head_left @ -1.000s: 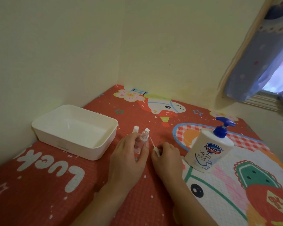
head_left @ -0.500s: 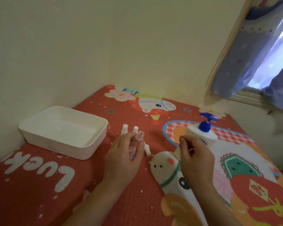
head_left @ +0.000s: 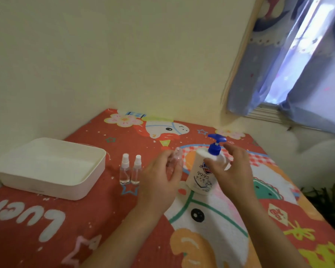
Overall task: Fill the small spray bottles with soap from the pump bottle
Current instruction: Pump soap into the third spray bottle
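My left hand (head_left: 161, 175) holds a small clear spray bottle (head_left: 176, 157) with no cap, lifted above the table. Just to its right stands the white pump bottle (head_left: 201, 175) with a blue pump head (head_left: 216, 144), tilted slightly. My right hand (head_left: 232, 169) wraps round the pump bottle's upper body from the right side. Two more small clear spray bottles, one (head_left: 124, 169) beside the other (head_left: 136, 170), stand upright with white caps to the left of my left hand.
A white rectangular tray (head_left: 52, 188) sits at the left on the red cartoon-printed cloth (head_left: 104, 219). Cream walls meet in a corner behind the table. A window with a blue curtain (head_left: 278, 74) is at the upper right.
My right hand left the spray cap on the table and took hold of the pump bottle. My left hand lifted the open small bottle up and right toward the pump, uncovering the two capped bottles.
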Demonstrator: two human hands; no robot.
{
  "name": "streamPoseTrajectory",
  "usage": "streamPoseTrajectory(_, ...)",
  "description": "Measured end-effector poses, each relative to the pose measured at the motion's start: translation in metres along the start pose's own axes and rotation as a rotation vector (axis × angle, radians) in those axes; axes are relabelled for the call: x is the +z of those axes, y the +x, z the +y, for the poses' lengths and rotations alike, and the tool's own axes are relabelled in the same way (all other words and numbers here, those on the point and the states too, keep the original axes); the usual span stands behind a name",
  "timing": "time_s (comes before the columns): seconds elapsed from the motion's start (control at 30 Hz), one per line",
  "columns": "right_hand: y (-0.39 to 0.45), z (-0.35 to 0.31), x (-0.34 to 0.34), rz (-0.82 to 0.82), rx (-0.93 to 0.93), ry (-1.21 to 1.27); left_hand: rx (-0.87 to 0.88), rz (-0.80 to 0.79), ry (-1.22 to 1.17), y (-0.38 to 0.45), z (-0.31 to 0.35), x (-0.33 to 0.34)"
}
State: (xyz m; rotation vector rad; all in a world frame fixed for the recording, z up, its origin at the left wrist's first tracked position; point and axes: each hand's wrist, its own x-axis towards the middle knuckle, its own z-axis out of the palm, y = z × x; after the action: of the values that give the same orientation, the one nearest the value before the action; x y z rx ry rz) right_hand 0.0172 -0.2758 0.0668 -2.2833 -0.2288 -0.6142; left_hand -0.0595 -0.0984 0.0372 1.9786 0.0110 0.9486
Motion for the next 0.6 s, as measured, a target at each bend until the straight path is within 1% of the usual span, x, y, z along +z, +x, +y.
streamPoseTrajectory(0.1,0.009,0.001,0.004,-0.208,0.063,0.109,-0.029,-0.013,-0.012,0.006,0.004,0.008)
streamPoseTrajectory(0.17,0.013,0.002,0.003,-0.278,0.065,0.143,-0.051,-0.035,-0.012,0.008,0.007,0.011)
streamPoseTrajectory(0.33,0.012,0.004,-0.006,-0.339,0.069,0.151,-0.079,-0.112,-0.008,0.005,0.01,0.009)
streamPoseTrajectory(0.6,-0.024,0.003,-0.031,-0.427,-0.048,0.145,-0.064,-0.203,-0.069,-0.008,0.01,0.006)
